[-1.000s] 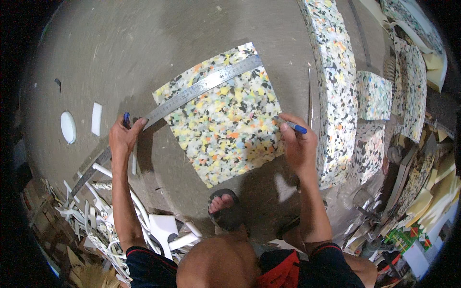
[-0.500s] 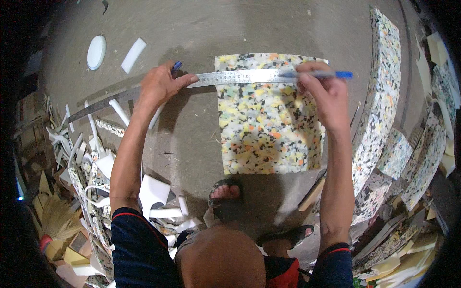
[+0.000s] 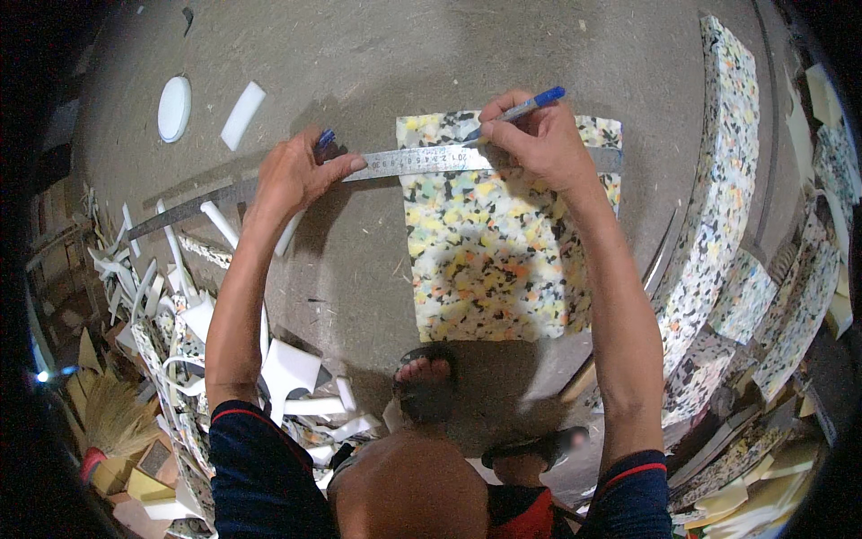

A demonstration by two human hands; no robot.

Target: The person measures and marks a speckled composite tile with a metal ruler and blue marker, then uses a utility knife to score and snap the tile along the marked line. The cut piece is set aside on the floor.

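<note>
A long metal ruler lies across the upper part of a speckled foam sheet on the floor and reaches well past its left edge. My left hand grips the ruler left of the foam, thumb on top. A small blue piece, which looks like a pen cap, sticks out between its fingers. In my right hand is a pen with a blue end, tilted, its tip at the ruler's upper edge near the middle of the foam.
Long speckled foam strips lie along the right, with more foam pieces beyond. White foam offcuts heap up at the lower left beside a straw broom. A white oval piece and a white strip lie at the upper left.
My right hand has moved left along the ruler with the pen, from near the foam's right edge to about its middle. My left hand keeps its hold on the ruler.
</note>
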